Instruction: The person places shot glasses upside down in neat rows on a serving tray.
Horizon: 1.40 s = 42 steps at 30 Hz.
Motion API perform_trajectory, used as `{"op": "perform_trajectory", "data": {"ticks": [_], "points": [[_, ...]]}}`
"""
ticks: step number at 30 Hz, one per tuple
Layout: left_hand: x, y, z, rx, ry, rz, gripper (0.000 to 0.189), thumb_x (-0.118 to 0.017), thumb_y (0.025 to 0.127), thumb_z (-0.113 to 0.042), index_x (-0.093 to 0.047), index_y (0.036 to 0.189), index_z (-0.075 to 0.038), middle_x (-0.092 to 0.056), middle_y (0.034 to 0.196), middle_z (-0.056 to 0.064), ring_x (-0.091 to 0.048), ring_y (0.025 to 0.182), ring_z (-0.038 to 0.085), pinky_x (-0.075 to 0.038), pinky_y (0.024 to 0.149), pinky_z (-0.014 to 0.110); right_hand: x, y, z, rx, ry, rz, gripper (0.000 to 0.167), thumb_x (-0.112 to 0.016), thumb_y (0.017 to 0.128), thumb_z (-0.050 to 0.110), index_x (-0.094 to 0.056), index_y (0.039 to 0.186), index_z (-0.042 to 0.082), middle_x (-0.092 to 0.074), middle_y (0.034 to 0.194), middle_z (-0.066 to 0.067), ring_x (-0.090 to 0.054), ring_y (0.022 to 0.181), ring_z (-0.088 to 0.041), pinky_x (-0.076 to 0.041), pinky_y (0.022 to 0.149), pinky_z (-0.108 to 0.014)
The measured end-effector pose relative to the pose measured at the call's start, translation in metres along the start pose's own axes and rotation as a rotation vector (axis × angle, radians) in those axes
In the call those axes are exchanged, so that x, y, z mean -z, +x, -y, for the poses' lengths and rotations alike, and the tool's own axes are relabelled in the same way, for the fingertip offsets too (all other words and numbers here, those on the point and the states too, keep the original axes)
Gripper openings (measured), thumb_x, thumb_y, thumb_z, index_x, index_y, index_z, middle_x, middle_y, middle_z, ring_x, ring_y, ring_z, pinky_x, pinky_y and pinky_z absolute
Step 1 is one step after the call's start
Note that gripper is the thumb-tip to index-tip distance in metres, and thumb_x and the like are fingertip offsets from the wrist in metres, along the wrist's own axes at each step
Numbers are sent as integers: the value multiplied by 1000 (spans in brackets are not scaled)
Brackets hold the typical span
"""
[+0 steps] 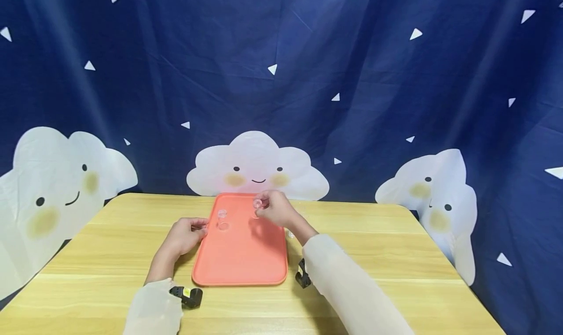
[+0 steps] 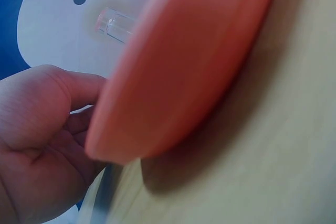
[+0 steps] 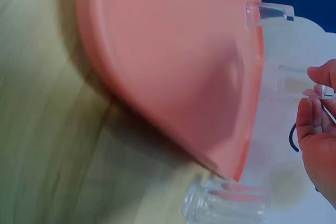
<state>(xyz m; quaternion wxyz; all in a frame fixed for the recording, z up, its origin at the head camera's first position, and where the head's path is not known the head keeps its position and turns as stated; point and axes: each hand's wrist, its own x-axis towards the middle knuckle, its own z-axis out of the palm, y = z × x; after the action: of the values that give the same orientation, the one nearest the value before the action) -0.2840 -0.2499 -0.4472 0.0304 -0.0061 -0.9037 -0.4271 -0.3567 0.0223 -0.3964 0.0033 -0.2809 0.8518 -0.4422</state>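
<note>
My right hand (image 1: 276, 208) pinches a clear glass (image 3: 294, 82) by its thick narrow base, its wide rim facing down over the far part of a coral tray (image 1: 239, 261). Another clear glass (image 1: 223, 219) stands upside down on the tray toward its left side; it also shows past the tray's edge in the left wrist view. At the tray's left edge is my left hand (image 1: 184, 236), thumb and index finger reaching to the rim. In the left wrist view its fingertips are hidden behind the tray's edge, and I cannot tell whether they grip anything.
More clear glassware (image 3: 226, 203) sits on the wooden table (image 1: 360, 261) just right of the tray, partly hidden by my right forearm in the head view. Behind the table's far edge hangs a dark blue curtain (image 1: 220, 90) with clouds and white triangles.
</note>
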Motion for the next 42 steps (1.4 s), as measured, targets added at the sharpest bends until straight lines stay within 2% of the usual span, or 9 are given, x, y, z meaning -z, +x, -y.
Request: {"op": "perform_trajectory", "data": {"ticks": [4, 8, 14, 22, 26, 32, 42], "points": [[0, 0, 0, 4, 0, -1, 34, -63, 97, -5, -65, 129, 7, -69, 122, 23, -65, 105, 33, -51, 95, 53, -11, 3, 4, -35, 0, 0, 20, -70, 82, -9, -71, 101, -2, -67, 85, -2, -61, 78, -8, -56, 74, -19], [0, 0, 0, 8, -3, 0, 34, -63, 97, -5, -65, 129, 7, -69, 122, 23, -65, 105, 32, -51, 95, 52, -20, 4, 7, -61, -18, 4, 17, -71, 82, -6, -73, 98, 1, -70, 86, -4, -62, 77, -6, -55, 73, -18], [0, 0, 0, 8, -4, -1, 34, -62, 97, -4, -65, 129, 7, -69, 121, 23, -65, 104, 32, -51, 94, 52, -30, 5, 7, -59, -25, 32, 12, -70, 84, -5, -72, 95, -1, -69, 84, -5, -59, 76, -6, -51, 70, -18], [0, 1, 1, 10, -6, 1, 33, -62, 97, -4, -66, 129, 7, -70, 120, 22, -65, 102, 30, -52, 92, 51, -45, 10, 0, -37, 0, 47, 14, -71, 82, -5, -72, 96, -2, -69, 86, -6, -58, 76, -6, -52, 70, -18], [0, 1, 0, 18, -7, 6, 34, -62, 98, -4, -65, 129, 7, -69, 122, 22, -65, 103, 30, -52, 92, 51, -50, 10, 0, -47, -12, 39, 13, -72, 83, -4, -73, 96, -1, -70, 86, -6, -58, 75, -6, -51, 69, -17], [1, 1, 0, 23, 1, 9, 33, -63, 98, -5, -66, 129, 6, -69, 121, 22, -65, 104, 30, -52, 93, 51, -55, 9, 1, -77, 36, 24, 14, -73, 82, -7, -73, 96, -3, -69, 85, -5, -58, 75, -6, -52, 69, -18], [0, 2, -1, 20, -1, 10, 33, -62, 98, -5, -66, 129, 6, -69, 121, 22, -65, 104, 31, -52, 94, 52, -58, 9, 1, -89, 51, 20, 15, -74, 85, -4, -74, 99, -1, -71, 89, -10, -57, 76, -5, -51, 70, -16]]}}
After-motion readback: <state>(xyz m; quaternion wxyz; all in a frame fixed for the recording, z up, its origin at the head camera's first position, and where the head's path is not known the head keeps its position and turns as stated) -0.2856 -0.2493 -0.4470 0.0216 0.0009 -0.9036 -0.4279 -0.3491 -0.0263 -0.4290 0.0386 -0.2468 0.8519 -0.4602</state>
